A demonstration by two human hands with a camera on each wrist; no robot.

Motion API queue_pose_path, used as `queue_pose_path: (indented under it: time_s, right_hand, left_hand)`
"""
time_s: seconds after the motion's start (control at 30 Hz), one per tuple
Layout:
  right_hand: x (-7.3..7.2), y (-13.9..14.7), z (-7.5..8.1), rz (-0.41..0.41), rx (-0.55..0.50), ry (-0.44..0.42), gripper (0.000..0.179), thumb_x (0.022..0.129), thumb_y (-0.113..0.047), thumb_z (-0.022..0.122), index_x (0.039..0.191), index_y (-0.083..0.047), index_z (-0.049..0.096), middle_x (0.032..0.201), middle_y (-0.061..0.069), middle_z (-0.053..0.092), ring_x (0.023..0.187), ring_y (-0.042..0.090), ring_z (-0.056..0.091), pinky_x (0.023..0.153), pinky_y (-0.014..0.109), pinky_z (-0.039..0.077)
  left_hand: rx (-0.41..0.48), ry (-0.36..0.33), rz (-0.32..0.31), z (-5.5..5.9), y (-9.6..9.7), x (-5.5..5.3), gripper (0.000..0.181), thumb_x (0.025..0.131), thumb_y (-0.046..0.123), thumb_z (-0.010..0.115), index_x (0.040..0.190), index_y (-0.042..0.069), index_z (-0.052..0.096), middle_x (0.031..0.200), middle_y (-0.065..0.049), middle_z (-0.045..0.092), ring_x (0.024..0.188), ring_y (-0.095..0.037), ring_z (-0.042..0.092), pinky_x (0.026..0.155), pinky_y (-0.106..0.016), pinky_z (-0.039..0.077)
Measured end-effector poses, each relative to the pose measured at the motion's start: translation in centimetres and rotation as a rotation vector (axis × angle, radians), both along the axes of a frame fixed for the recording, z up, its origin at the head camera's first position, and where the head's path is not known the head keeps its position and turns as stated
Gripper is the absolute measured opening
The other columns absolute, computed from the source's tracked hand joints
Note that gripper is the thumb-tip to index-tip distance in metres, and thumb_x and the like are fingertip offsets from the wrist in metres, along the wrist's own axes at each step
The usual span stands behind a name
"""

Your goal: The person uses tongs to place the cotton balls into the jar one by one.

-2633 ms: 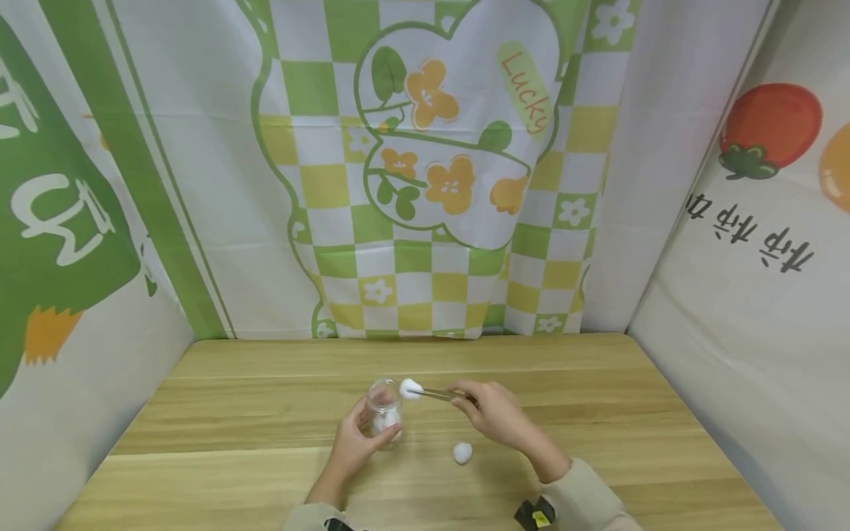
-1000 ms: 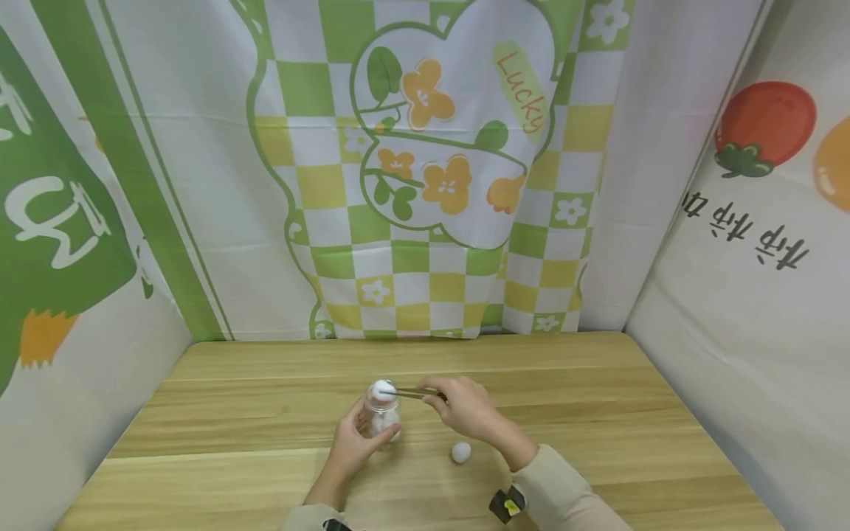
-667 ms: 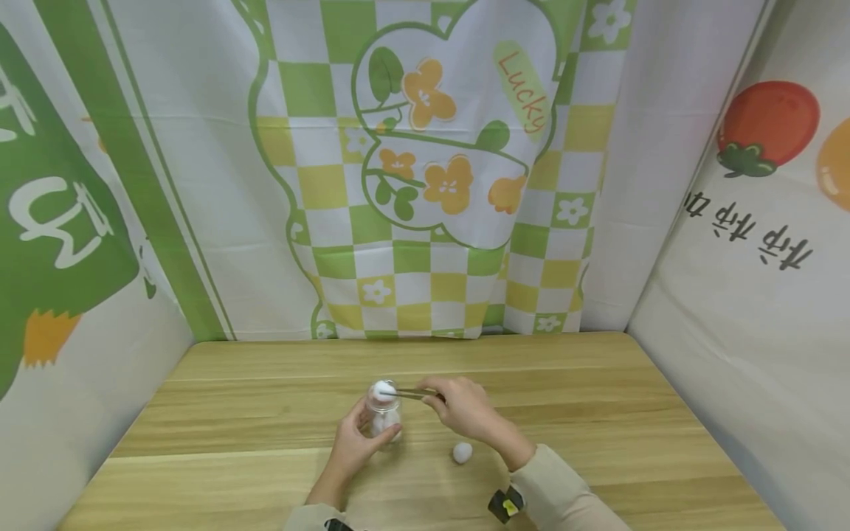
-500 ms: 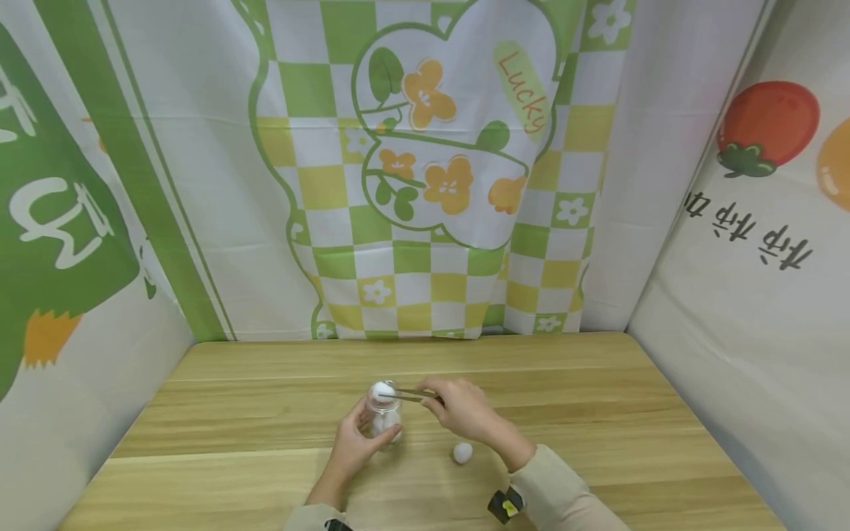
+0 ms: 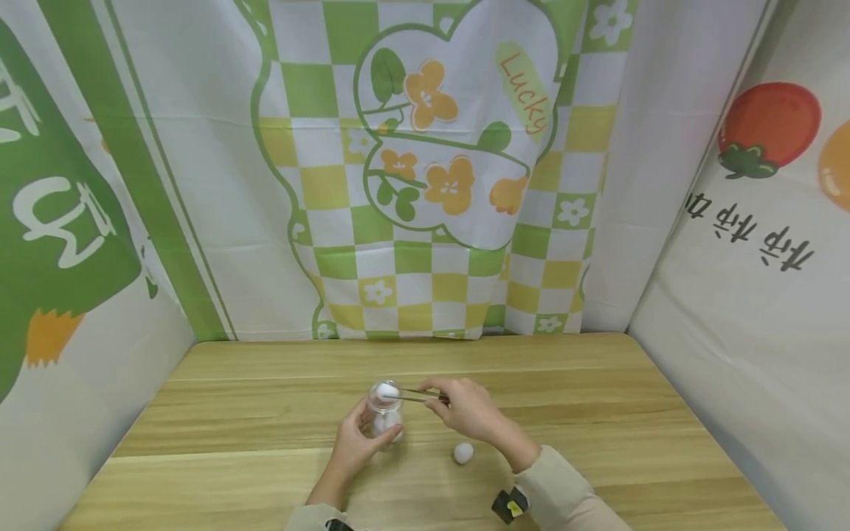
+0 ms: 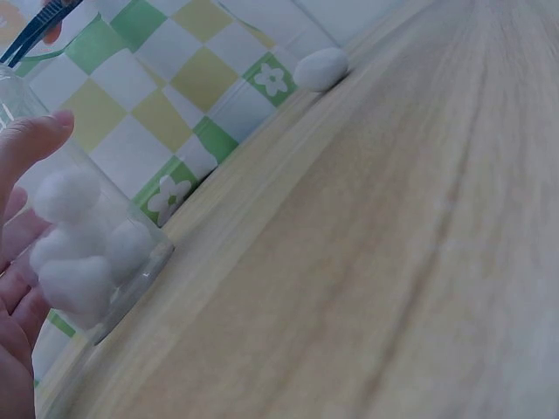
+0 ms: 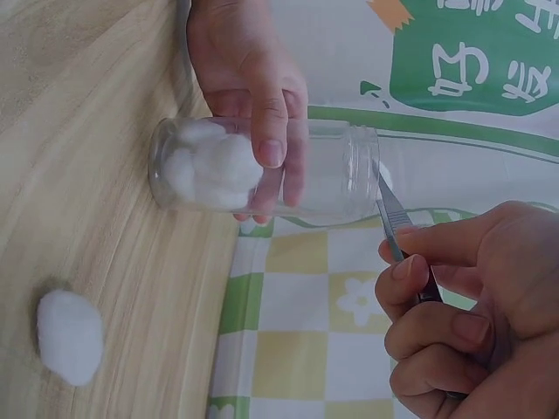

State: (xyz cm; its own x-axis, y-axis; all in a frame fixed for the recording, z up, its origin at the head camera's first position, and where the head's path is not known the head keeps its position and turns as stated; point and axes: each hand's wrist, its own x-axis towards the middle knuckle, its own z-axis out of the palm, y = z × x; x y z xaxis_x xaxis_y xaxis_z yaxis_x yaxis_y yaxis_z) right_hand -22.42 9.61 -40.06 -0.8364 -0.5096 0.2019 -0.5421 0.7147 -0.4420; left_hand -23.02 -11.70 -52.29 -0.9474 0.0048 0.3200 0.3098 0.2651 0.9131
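Note:
A clear glass jar [image 5: 385,405] stands upright on the table, several cotton balls [image 7: 210,164] heaped in its lower part. My left hand [image 5: 353,441] grips the jar's side, thumb in front and fingers behind. Metal tweezers [image 7: 395,216] are held between the thumb and fingers of my right hand [image 5: 468,411]. At the jar's mouth is another cotton ball [image 5: 387,391], with the tweezer tips against it; whether they still pinch it I cannot tell. One loose cotton ball [image 5: 463,453] lies on the table, below my right hand in the head view.
The wooden table [image 5: 265,398] reaches back to a checkered green, white and yellow curtain [image 5: 418,295]. Printed white cloth walls [image 5: 744,317] close in both sides. A dark strap with a yellow mark [image 5: 511,506] is at the right sleeve.
My right hand has moved left, bringing the cotton ball from beside the jar to its mouth. In the last half second the ball sits slightly lower. My left hand keeps its grip.

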Motion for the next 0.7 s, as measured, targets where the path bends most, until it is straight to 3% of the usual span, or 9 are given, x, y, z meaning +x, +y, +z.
queue_pose_path:
  time_s: [0.2,0.5,0.7]
  right_hand:
    - [0.2,0.6,0.0,0.005,-0.014,0.01,0.025,0.093,-0.014,0.061,0.118,-0.01,0.066,0.08,0.004,0.071,0.061,0.001,0.048,0.05,0.015,0.038]
    - [0.4,1.3,0.1,0.03,-0.055,-0.012,0.027,0.093,-0.012,0.06,0.119,-0.007,0.065,0.076,0.006,0.071,0.059,-0.001,0.048,0.051,0.014,0.04]
    - [0.5,1.9,0.0,0.039,-0.065,-0.006,0.027,0.093,-0.011,0.061,0.119,-0.005,0.064,0.074,0.007,0.07,0.056,-0.002,0.047,0.049,0.012,0.039]
  left_hand:
    - [0.01,0.003,0.005,0.0,0.1,0.0,0.063,0.073,0.009,0.082,0.128,-0.001,0.055,0.119,-0.02,0.068,0.109,-0.036,0.065,0.097,-0.052,0.053]
    - [0.018,0.011,-0.009,0.1,0.1,0.1,0.062,0.073,0.011,0.082,0.127,0.001,0.056,0.12,-0.02,0.068,0.108,-0.034,0.065,0.097,-0.054,0.052]
    - [-0.032,0.086,-0.021,-0.4,-0.1,0.0,0.06,0.074,0.016,0.081,0.126,-0.001,0.056,0.119,-0.022,0.066,0.106,-0.036,0.066,0.092,-0.053,0.054]
